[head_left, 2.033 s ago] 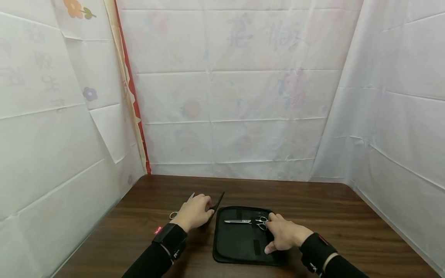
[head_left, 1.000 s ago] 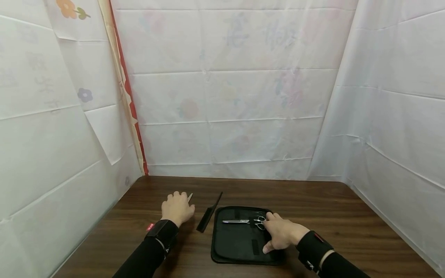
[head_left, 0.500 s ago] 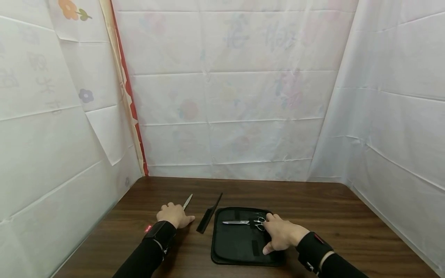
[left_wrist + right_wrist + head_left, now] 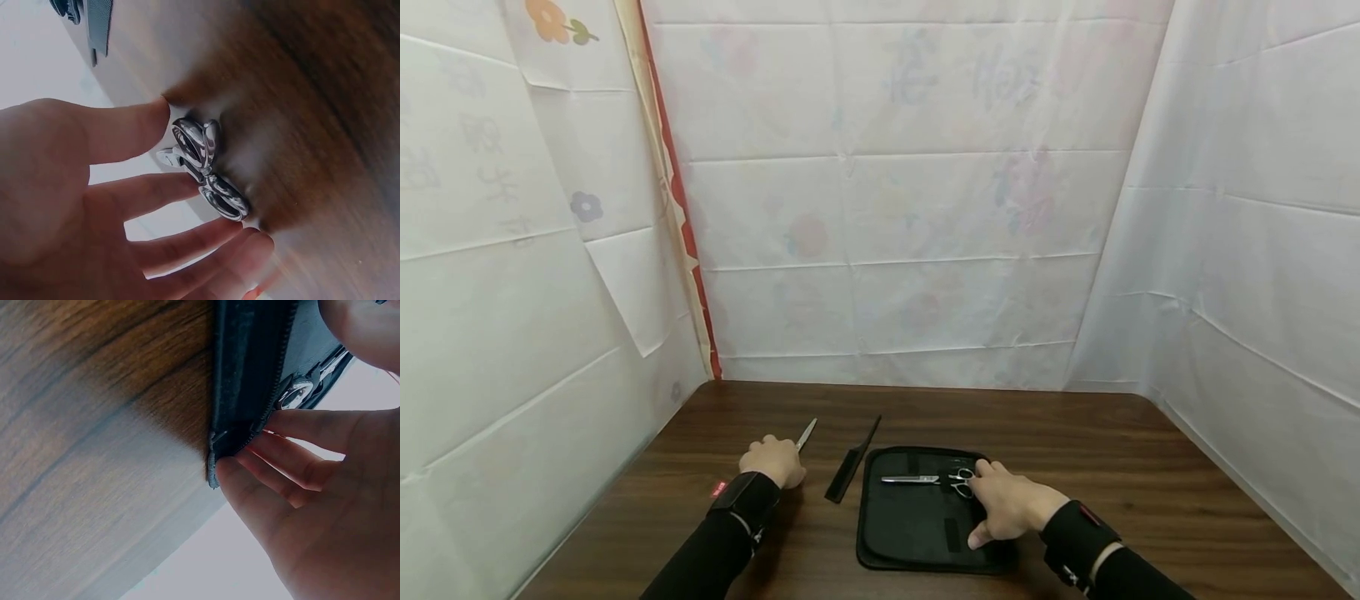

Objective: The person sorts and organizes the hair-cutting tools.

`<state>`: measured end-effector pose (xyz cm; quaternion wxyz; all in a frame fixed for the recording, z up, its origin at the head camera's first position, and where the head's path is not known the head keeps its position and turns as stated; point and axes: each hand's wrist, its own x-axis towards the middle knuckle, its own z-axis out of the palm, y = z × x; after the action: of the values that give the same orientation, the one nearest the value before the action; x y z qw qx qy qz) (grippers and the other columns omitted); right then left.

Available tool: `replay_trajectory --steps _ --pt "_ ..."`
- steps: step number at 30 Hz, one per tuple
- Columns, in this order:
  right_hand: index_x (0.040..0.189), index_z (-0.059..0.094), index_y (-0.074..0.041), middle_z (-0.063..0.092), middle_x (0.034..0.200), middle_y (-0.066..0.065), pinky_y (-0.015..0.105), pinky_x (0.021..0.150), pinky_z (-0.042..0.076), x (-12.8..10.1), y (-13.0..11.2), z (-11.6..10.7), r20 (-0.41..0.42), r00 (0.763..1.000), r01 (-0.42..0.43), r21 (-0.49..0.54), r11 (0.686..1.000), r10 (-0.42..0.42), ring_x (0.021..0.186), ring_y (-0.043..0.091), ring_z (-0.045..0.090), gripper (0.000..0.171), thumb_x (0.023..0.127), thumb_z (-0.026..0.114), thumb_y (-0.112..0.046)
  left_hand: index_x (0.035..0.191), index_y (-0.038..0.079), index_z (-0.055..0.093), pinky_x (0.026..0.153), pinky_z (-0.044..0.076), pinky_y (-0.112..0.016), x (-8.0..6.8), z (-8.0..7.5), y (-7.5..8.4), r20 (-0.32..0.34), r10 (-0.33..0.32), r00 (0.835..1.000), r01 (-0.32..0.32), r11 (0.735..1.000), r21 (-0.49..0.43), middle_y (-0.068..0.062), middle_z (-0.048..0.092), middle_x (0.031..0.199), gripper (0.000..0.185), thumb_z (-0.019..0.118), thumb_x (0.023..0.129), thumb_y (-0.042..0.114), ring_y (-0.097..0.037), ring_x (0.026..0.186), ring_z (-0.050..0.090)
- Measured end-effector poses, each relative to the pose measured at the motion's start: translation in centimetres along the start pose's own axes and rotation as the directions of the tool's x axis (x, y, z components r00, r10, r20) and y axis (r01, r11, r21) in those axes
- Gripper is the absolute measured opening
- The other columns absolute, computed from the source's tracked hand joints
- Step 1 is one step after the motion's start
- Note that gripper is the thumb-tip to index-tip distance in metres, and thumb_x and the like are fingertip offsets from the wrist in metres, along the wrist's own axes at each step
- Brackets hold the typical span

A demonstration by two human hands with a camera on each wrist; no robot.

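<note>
My left hand (image 4: 772, 462) is over the handles of a pair of scissors lying on the table; the blades (image 4: 806, 434) stick out beyond it in the head view. In the left wrist view, the thumb and fairly straight fingers lie around the metal finger rings (image 4: 209, 165), touching or nearly touching them. My right hand (image 4: 1011, 503) rests on the right edge of a black zippered case (image 4: 910, 529), fingers extended. Inside the case lies a second pair of scissors, with blades (image 4: 910, 479) pointing left and rings partly beside my right fingertips. A black comb (image 4: 847, 471) lies between left hand and case.
The dark wooden table (image 4: 1075, 425) is enclosed by white sheeting at the back (image 4: 887, 208) and on both sides. The zipper edge (image 4: 275, 375) of the case shows in the right wrist view.
My left hand has left the comb on the table and moved left to the other scissors. Its thumb has since drawn in toward the handles. My right hand has stayed on the case.
</note>
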<state>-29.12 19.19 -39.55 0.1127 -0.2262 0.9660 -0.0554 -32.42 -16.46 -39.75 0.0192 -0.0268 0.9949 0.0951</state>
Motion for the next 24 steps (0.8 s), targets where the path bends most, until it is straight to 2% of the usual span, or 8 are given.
replay_trajectory --steps 4,16,24 --pt "0.123 0.066 -0.005 0.048 0.111 0.001 0.041 0.084 0.048 -0.02 -0.15 -0.11 -0.003 1.0 -0.003 -0.001 1.0 0.003 0.1 0.02 0.045 0.064 0.077 0.088 -0.044 0.105 -0.006 0.069 0.079 0.051 -0.058 -0.02 -0.11 -0.1 -0.016 0.015 1.0 -0.015 1.0 -0.007 -0.026 0.054 0.101 0.026 0.068 0.088 0.014 -0.042 0.094 0.053" --pt "0.123 0.067 -0.005 0.048 0.11 0.001 0.041 0.083 0.048 -0.01 -0.06 -0.04 -0.003 1.0 -0.014 -0.002 1.0 0.014 0.099 0.019 0.045 0.064 0.077 0.088 -0.043 0.103 -0.006 0.068 0.08 0.051 -0.058 -0.24 -0.36 -0.04 -0.018 0.052 0.998 -0.053 0.998 -0.023 -0.025 0.056 0.101 0.023 0.069 0.086 0.011 -0.042 0.095 0.055" --pt "0.125 0.066 -0.005 0.048 0.111 0.001 0.041 0.083 0.048 0.03 0.05 0.09 -0.004 1.0 -0.011 0.002 1.0 0.011 0.099 0.019 0.044 0.065 0.077 0.088 -0.043 0.087 0.0 0.068 0.071 0.052 -0.052 0.0 -0.23 -0.12 -0.065 0.069 0.995 -0.071 0.997 -0.026 -0.018 0.059 0.089 0.011 0.07 0.083 0.01 -0.037 0.083 0.056"
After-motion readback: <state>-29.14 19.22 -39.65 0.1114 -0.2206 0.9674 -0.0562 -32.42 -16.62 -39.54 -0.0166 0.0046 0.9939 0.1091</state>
